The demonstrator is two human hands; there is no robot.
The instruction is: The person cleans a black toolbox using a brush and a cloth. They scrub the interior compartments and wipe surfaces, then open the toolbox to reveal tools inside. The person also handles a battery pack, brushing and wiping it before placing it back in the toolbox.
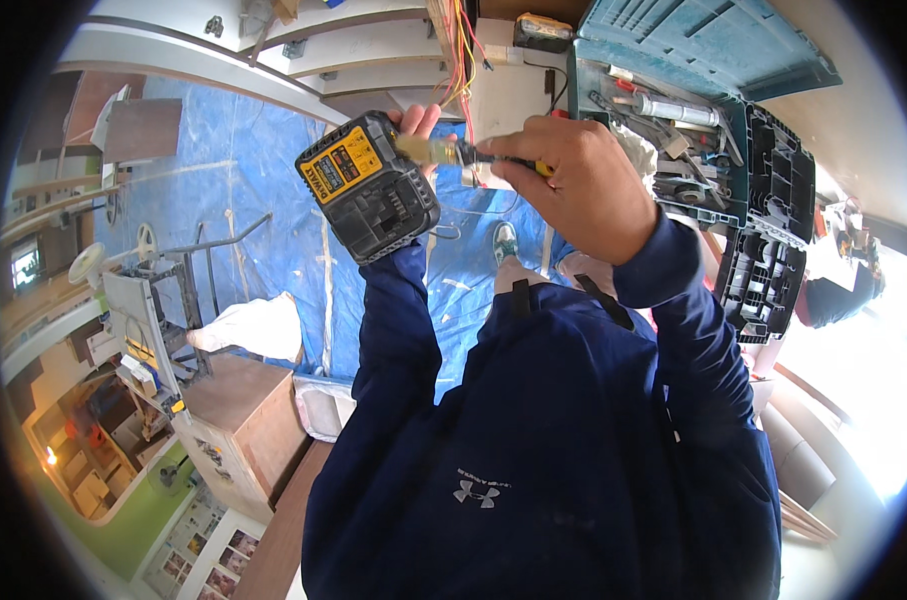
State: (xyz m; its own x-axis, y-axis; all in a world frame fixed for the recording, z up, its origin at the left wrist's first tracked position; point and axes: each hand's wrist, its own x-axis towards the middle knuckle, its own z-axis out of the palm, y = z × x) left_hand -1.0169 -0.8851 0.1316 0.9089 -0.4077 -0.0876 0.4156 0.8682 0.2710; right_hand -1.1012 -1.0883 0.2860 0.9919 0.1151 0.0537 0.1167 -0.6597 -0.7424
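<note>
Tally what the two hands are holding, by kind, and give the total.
Black and yellow cordless power tool with its battery pack, gripped by the left hand: 1
Thin tool with a yellow and black handle, gripped by the right hand: 1
Total: 2

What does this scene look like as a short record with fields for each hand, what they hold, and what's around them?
left hand: mostly hidden behind a black and yellow power tool battery end, gripping it
right hand: closed on a yellow-handled tool pointed at the power tool
clothing: dark blue long sleeves
beyond right hand: open teal tool case with assorted tools
below: blue tarp on the floor
left side: wooden cabinet
</note>
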